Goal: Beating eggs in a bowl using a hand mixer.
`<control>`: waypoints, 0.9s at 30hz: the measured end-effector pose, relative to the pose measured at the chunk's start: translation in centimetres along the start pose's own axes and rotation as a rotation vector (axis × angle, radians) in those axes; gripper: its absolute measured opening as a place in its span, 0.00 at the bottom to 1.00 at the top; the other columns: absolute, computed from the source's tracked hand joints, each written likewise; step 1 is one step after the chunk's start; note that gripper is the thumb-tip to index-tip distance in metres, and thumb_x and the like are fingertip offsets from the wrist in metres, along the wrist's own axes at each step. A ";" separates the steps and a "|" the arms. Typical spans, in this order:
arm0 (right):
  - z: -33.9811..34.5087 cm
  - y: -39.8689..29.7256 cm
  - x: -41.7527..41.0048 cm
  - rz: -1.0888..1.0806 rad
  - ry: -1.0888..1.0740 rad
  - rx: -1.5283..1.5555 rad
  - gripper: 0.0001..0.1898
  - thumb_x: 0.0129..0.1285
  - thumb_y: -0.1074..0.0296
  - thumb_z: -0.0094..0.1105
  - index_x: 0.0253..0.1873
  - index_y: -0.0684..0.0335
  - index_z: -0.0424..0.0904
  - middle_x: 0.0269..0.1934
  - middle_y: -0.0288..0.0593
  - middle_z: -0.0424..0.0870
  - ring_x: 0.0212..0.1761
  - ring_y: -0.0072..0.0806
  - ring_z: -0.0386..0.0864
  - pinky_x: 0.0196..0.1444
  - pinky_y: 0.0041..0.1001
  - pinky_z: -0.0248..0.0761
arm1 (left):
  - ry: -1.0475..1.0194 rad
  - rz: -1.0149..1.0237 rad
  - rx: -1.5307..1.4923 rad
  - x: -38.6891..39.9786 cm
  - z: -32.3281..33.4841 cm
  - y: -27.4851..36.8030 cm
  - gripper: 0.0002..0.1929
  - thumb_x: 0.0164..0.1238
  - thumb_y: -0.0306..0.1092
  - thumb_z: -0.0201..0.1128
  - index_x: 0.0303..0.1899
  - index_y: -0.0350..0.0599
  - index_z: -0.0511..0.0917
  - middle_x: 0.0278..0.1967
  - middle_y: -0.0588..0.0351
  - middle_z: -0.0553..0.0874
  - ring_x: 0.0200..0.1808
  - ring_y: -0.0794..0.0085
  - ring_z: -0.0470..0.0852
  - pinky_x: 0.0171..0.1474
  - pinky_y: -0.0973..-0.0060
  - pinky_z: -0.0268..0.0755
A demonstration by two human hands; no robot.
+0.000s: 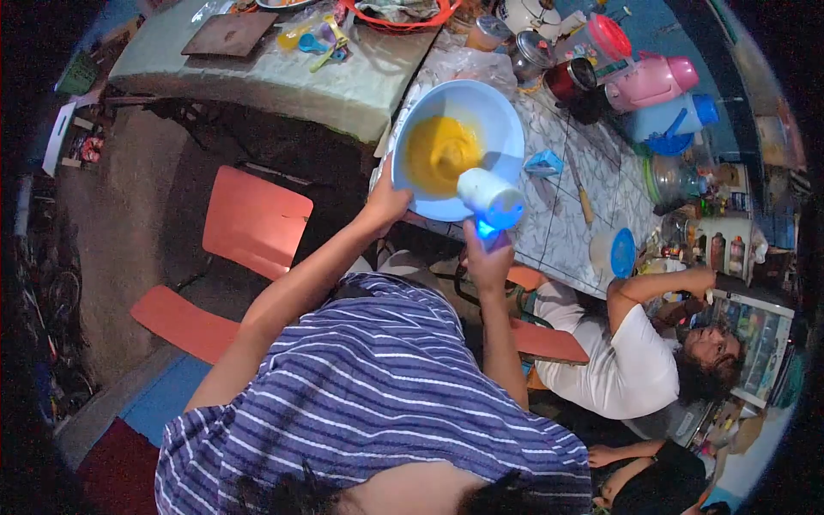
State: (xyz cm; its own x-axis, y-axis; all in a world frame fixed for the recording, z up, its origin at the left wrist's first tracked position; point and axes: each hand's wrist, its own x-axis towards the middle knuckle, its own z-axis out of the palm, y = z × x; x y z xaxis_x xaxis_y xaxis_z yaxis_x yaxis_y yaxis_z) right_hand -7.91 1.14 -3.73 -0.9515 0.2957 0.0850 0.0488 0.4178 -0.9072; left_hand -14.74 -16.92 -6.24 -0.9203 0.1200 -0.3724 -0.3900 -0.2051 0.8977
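Note:
A light-blue plastic bowl (507, 125) stands tilted towards me at the near edge of the marble-patterned table. It holds a yellow liquid mixture (421, 154) with a swirl in its middle. My left hand (388, 203) grips the bowl's left rim, thumb on the near side. In my right hand (490, 257) is a white handheld electric mixer (492, 193), glowing blue at its handle. The mixer's head reaches over the bowl's near right rim; its beaters are mostly hidden by its body, over the swirl. A small blue packet (543, 163) lies right of the bowl.
A wooden-handled knife (584, 203) and a blue-lidded tub (611, 252) rest to the right. Pink (650, 82) and blue (666, 119) jugs stand farther back. Measuring spoons (329, 46) lie on the left table. Orange chairs (257, 219) flank me; a person in white (618, 367) sits at right.

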 end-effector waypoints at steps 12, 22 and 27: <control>-0.5 0.8 -0.1 0.140 -0.031 -0.085 0.17 0.55 0.65 0.64 0.45 0.69 0.74 0.29 0.38 0.77 0.16 0.16 0.70 0.12 0.18 0.61 | 0.045 -0.070 -0.046 -0.2 0.3 0.2 0.39 0.54 0.15 0.46 0.68 0.55 0.44 0.58 0.44 0.66 0.47 0.53 0.78 0.30 0.63 0.83; 1.8 -1.3 1.7 0.125 -0.053 0.070 0.18 0.55 0.63 0.65 0.45 0.69 0.74 0.31 0.39 0.79 0.26 0.20 0.74 0.27 0.23 0.66 | 0.037 -0.020 -0.044 -0.9 0.8 0.8 0.37 0.55 0.16 0.46 0.67 0.54 0.46 0.58 0.45 0.66 0.53 0.53 0.74 0.31 0.65 0.83; 1.6 -0.4 3.3 -0.015 -0.007 0.078 0.17 0.56 0.62 0.64 0.45 0.68 0.73 0.27 0.36 0.77 0.16 0.15 0.70 0.12 0.18 0.64 | 0.051 -0.002 0.048 -0.8 0.7 0.5 0.37 0.55 0.15 0.45 0.67 0.54 0.46 0.59 0.45 0.64 0.53 0.51 0.74 0.30 0.63 0.83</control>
State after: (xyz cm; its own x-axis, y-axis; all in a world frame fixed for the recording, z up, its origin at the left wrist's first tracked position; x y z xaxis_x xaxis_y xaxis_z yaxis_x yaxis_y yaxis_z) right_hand -11.59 0.58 -3.72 -0.9541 0.2835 0.0965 0.0107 0.3542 -0.9351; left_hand -14.14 -16.43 -5.34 -0.9203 0.0707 -0.3848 -0.3913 -0.1579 0.9066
